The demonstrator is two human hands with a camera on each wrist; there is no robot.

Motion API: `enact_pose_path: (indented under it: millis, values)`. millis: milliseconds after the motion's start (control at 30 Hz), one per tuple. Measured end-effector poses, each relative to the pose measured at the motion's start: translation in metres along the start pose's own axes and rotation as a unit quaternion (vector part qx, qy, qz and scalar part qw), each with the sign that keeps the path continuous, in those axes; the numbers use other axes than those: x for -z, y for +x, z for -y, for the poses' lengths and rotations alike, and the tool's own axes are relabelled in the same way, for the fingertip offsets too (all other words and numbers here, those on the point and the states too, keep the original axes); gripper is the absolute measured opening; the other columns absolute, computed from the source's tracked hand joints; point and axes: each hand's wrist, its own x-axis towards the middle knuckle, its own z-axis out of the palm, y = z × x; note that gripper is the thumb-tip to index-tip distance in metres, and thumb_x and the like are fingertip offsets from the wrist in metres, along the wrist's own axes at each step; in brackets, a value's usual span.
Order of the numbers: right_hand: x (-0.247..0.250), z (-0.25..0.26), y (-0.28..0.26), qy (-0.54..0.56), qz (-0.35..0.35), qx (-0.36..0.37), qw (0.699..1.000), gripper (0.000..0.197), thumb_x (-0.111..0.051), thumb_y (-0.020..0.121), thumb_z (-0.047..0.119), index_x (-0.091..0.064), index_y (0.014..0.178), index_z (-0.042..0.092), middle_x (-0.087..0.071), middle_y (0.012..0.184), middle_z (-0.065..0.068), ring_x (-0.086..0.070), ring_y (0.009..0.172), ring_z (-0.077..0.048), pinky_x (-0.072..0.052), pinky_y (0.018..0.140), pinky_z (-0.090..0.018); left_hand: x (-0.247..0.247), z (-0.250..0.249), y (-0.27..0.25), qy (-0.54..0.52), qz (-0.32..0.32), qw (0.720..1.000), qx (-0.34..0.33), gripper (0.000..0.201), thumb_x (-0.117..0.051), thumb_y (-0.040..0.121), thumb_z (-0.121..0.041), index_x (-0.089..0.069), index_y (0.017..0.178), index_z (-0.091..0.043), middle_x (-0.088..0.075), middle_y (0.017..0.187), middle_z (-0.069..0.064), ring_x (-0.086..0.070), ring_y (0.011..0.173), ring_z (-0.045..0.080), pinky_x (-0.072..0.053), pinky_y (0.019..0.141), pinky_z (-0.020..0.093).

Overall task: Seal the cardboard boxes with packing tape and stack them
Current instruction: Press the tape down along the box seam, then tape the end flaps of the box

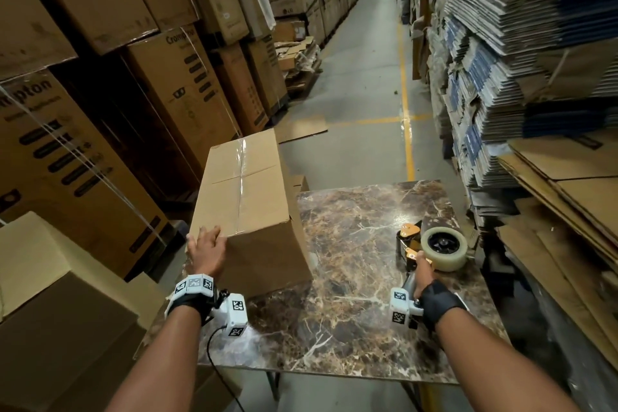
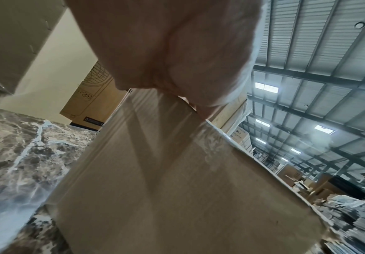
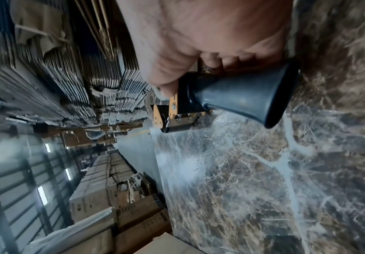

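A plain cardboard box [image 1: 247, 197] stands on the left part of the marble table [image 1: 351, 311], with clear tape along its top seam. My left hand [image 1: 205, 246] holds its near left top corner, palm on the near face and fingers hooked over the top edge. The left wrist view shows that palm [image 2: 172, 51] against the box's near face [image 2: 177, 189]. At the table's right side, my right hand [image 1: 422, 269] grips the handle of a tape dispenser [image 1: 431, 246] resting on the tabletop and carrying a roll of clear tape. The right wrist view shows fingers [image 3: 209, 34] curled round the black handle [image 3: 242, 98].
Tall stacks of printed cartons [image 1: 100, 144] line the left. Plain boxes [image 1: 50, 294] sit low at my left, close to the table. Piles of flattened cardboard [image 1: 501, 43] fill shelves on the right. An aisle with a yellow floor line [image 1: 406, 94] runs ahead.
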Motion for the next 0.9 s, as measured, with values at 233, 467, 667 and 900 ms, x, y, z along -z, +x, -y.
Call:
enact_pose_path:
  millis: [233,467,667,900]
  values:
    - [0.014,0.02,-0.078,0.11,0.183,-0.109,0.971,0.06,-0.057,0.091,0.059,-0.057,0.098,-0.001,-0.057,0.074,-0.017,-0.053,0.065,-0.031,-0.049,0.065,-0.037,-0.024,-0.04,-0.012,0.085,-0.112,0.99,0.016,0.052,-0.029,0.105,-0.043,-0.067,0.129,-0.017,-0.037,0.163,0.008,-0.02,0.155,0.025,0.016,0.114,0.074]
    - [-0.001,0.021,-0.102,0.246,0.182,-0.094,0.947,0.078,-0.04,0.09,0.081,-0.05,0.08,0.005,-0.045,0.066,-0.009,-0.041,0.049,-0.021,-0.041,0.05,-0.025,-0.058,-0.126,-0.024,0.076,-0.072,0.987,-0.122,0.06,-0.037,0.106,-0.054,-0.052,0.147,-0.013,-0.027,0.166,0.011,-0.012,0.158,0.023,0.006,0.126,0.052]
    - [-0.007,0.016,-0.123,0.333,0.185,-0.043,0.924,0.073,-0.027,0.093,0.076,-0.047,0.076,0.008,-0.047,0.055,-0.004,-0.04,0.045,-0.015,-0.035,0.047,-0.016,-0.086,-0.137,-0.025,0.243,-0.014,0.965,-0.098,0.074,-0.027,0.104,-0.062,-0.029,0.16,-0.013,-0.021,0.169,0.009,-0.012,0.158,0.024,0.0,0.128,0.051]
    - [-0.014,0.038,-0.152,0.223,0.187,0.071,0.954,0.077,-0.037,0.088,0.083,-0.061,0.082,0.01,-0.05,0.058,-0.001,-0.044,0.044,-0.015,-0.038,0.045,-0.021,-0.08,-0.125,-0.024,0.246,-0.002,0.96,-0.135,0.06,-0.044,0.104,-0.046,-0.033,0.159,-0.025,-0.02,0.169,0.0,-0.014,0.158,0.019,0.002,0.127,0.051]
